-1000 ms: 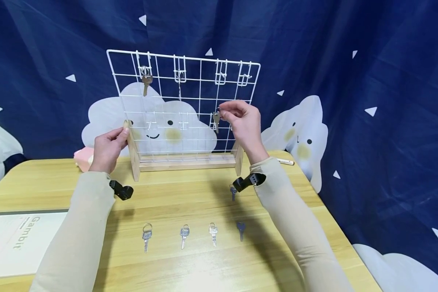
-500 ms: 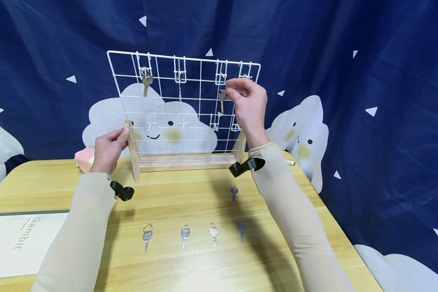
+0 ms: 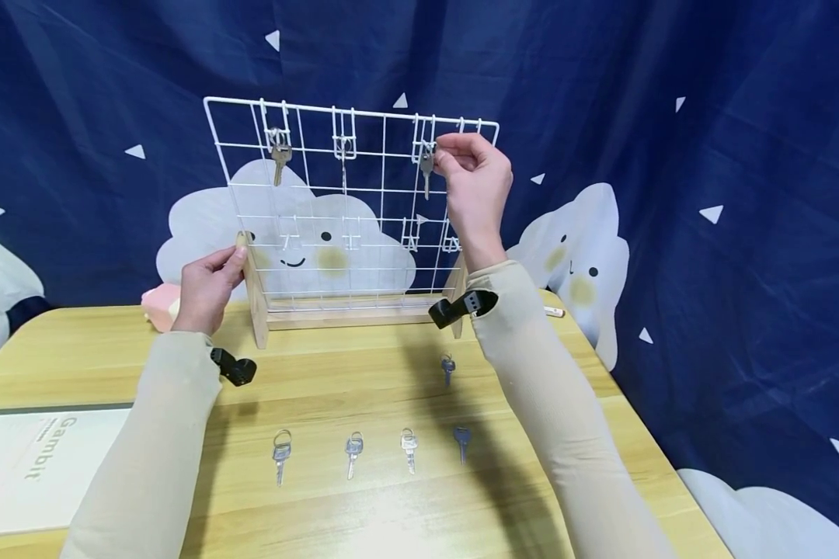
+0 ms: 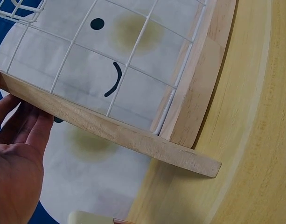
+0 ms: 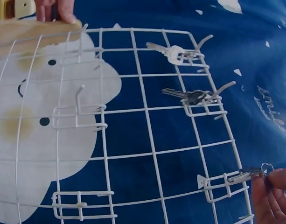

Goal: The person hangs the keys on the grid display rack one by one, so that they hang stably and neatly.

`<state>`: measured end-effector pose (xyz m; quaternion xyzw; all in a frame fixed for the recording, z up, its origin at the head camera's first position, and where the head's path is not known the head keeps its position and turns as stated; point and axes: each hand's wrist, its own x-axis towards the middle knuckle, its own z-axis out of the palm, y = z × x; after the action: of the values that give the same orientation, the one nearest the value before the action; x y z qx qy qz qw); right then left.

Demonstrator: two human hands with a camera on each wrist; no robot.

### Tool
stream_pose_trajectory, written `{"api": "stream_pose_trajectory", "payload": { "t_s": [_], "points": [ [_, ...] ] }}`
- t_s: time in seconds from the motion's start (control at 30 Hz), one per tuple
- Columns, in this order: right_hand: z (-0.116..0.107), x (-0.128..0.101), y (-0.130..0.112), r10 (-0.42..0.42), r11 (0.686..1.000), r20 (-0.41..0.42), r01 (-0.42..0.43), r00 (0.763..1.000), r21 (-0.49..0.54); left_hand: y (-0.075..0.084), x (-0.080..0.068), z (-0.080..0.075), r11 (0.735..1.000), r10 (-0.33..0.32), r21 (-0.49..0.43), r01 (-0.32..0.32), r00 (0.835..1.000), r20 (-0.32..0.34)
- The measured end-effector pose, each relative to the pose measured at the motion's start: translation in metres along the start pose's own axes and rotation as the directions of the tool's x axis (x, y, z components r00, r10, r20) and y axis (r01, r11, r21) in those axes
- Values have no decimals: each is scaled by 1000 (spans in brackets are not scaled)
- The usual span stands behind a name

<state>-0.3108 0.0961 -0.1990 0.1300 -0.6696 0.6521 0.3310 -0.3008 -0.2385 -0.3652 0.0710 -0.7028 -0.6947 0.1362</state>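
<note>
My right hand (image 3: 478, 182) pinches the ring of a key (image 3: 426, 164) in front of the third hook along the top of a white wire grid rack (image 3: 384, 116). In the right wrist view, that key's ring (image 5: 267, 168) stands at the fingertips and its blade overlaps the hook's frame. My left hand (image 3: 208, 291) grips the rack's left wooden post (image 3: 255, 303), thumb near its top. A brass-coloured key (image 3: 281, 161) hangs on the first top hook, and another key (image 3: 344, 161), seen edge-on, on the second. The fourth top hook is mostly hidden behind my right hand.
Several ringed keys, including one (image 3: 282, 450) at the left, lie in a row on the wooden table (image 3: 322, 520). Another key (image 3: 447, 366) lies behind them. A white notebook (image 3: 49, 466) is at left, a pink object (image 3: 159, 305) behind my left hand, a pen (image 3: 554, 312) at right.
My right hand has raised the key from the lower part of the grid to the third top hook. My left hand stays on the post.
</note>
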Motion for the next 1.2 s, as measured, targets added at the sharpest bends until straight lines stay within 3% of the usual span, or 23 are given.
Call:
{"api": "stream_pose_trajectory", "payload": {
  "t_s": [0.07, 0.43, 0.77, 0.93, 1.2],
  "points": [
    [1, 0, 1, 10, 999, -20, -11, 1000, -45, 0, 0, 0, 1000, -2, -25, 3, 1000, 4],
    [5, -4, 9, -10, 989, -30, 5, 1000, -150, 0, -1, 0, 998, -12, 67, 12, 1000, 5],
    [-2, -12, 21, -15, 992, -3, 15, 1000, -123, -3, -1, 0, 998, -5, 69, 4, 1000, 13],
    [-15, -19, 27, -17, 985, 90, 32, 996, -169, -5, 1, -1, 1000, 19, 25, -19, 1000, 21],
    [-41, -36, 41, -13, 968, 220, 67, 975, -242, -2, 4, -2, 994, 11, 111, -14, 999, 36]
  ]
}}
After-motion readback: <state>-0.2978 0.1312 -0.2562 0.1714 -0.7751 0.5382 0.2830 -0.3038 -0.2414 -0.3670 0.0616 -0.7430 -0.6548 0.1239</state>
